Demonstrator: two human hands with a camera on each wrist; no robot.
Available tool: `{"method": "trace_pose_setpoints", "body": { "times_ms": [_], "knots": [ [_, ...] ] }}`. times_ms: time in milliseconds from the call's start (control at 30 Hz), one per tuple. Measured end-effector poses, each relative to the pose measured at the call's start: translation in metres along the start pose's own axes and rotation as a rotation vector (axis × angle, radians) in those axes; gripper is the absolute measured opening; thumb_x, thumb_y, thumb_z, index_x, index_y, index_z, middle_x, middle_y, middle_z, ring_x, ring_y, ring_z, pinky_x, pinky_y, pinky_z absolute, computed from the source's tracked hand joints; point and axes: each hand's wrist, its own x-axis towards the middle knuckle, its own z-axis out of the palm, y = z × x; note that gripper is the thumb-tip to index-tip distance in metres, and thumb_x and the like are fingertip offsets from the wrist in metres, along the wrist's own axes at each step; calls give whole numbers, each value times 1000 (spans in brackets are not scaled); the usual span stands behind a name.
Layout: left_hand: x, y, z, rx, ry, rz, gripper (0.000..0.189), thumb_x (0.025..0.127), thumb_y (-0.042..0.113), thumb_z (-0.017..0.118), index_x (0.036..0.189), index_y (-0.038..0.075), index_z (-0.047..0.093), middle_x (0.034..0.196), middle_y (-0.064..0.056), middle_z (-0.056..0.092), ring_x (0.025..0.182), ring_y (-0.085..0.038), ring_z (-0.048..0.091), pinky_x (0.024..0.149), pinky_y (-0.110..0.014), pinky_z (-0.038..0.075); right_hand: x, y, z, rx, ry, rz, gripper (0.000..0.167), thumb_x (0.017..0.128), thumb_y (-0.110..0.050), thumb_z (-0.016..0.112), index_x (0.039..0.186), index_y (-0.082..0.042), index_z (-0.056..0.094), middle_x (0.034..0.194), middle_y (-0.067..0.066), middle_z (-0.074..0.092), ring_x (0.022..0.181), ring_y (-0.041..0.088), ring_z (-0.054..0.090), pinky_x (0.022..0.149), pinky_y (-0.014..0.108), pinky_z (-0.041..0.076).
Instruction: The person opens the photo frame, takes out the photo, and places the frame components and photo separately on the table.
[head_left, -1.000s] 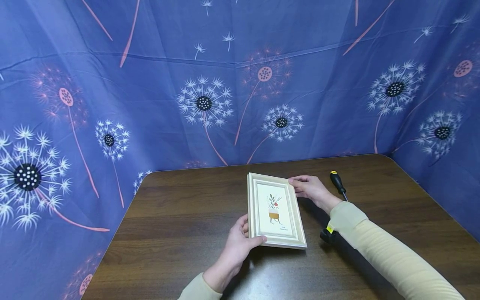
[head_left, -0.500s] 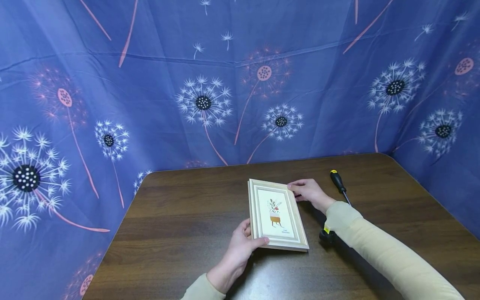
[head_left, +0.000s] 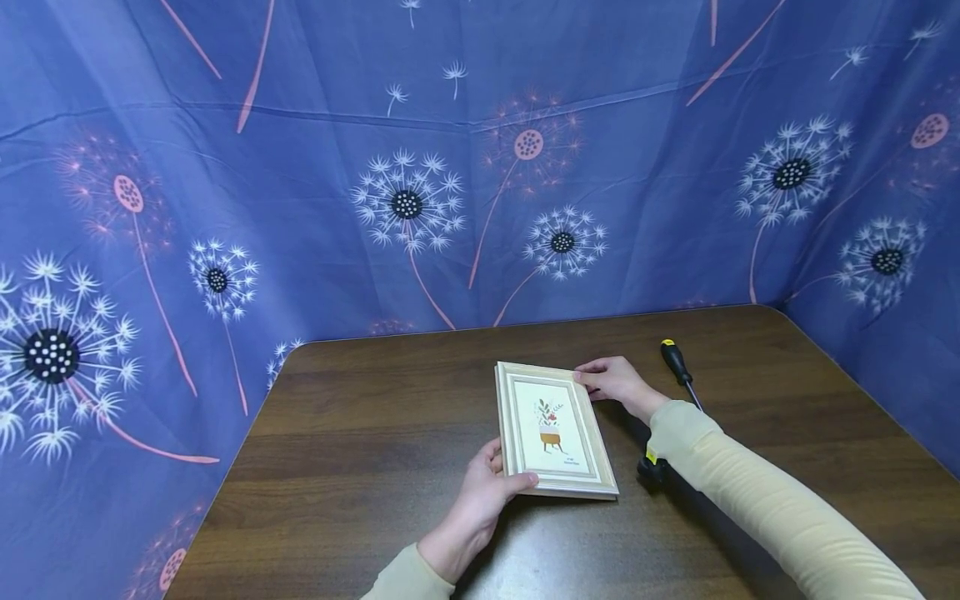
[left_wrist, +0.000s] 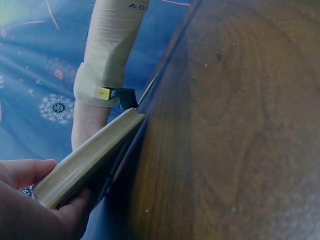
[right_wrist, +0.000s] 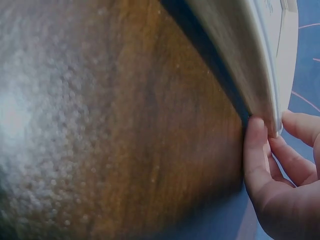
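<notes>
A cream picture frame [head_left: 555, 429] with a printed flower-pot picture faces up, held at two opposite corners. My left hand [head_left: 480, 500] grips its near-left corner, thumb on the front border and fingers around the side. At the far-right corner, my right hand [head_left: 618, 385] pinches the edge. The left wrist view shows the frame's thick side [left_wrist: 90, 160] slanting over the table, with the left thumb above and a finger beneath. In the right wrist view, the right fingers [right_wrist: 257, 150] bracket the frame's corner [right_wrist: 265, 110]. Part of the frame's underside is hidden.
A black-and-yellow screwdriver [head_left: 676, 362] lies on the brown wooden table [head_left: 352, 467], right of the right hand, partly hidden by the sleeve. A small black device [head_left: 651, 471] sits at the right cuff. Blue dandelion-print cloth [head_left: 300, 167] hangs behind the table.
Both hands have lowered the picture frame slightly, its far edge moving toward me. Over the last half second it has barely moved, and both grips stay the same.
</notes>
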Motion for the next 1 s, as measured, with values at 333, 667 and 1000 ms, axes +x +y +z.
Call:
{"method": "trace_pose_setpoints", "body": {
  "times_ms": [333, 667, 1000],
  "knots": [
    [1, -5, -3, -14, -5, -2, 73, 70, -18, 62, 136, -13, 29, 122, -26, 56, 100, -30, 63, 85, -32, 53, 2, 2, 0, -28, -9, -18, 47, 89, -20, 65, 125, 9, 53, 112, 24, 63, 82, 16, 65, 76, 32, 56],
    [2, -7, -3, 52, 35, -5, 73, 69, -14, 65, 135, -13, 33, 120, -23, 50, 96, -22, 59, 84, -30, 52, 2, 1, 2, -95, 11, -19, 45, 89, -21, 65, 123, 7, 55, 114, 23, 62, 83, 17, 67, 76, 33, 56],
    [1, -5, -4, 126, 57, -2, 77, 69, -11, 67, 137, -13, 31, 117, -21, 54, 91, -22, 61, 68, -27, 53, 2, 0, 1, -92, 0, -34, 45, 89, -19, 66, 123, 9, 55, 114, 25, 62, 83, 17, 67, 75, 33, 56]
  ]
}}
